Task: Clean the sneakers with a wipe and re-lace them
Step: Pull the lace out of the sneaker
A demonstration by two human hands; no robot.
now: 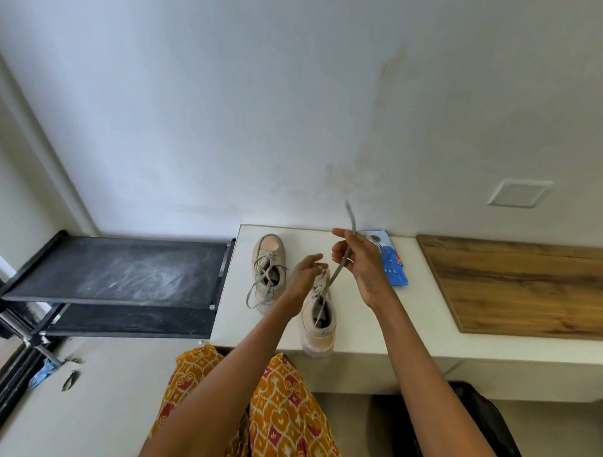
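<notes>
Two beige sneakers stand on a white bench (375, 319). The left sneaker (268, 271) has its grey lace threaded and hanging loose. The right sneaker (319, 321) stands at the bench's front edge. My right hand (357, 257) pinches a grey lace (340, 264) and holds it taut above that sneaker's eyelets; the lace's free end sticks up past my fingers. My left hand (307, 273) hovers over the front of the right sneaker with relaxed fingers, and I cannot tell whether it touches the shoe. A blue wipes pack (392, 265) lies behind my right hand.
A wooden board (530, 287) covers the bench's right part. A dusty black shoe rack (120, 273) stands to the left. A black bag (474, 429) sits on the floor under the bench. Bits of blue and green litter (45, 373) lie on the floor at left.
</notes>
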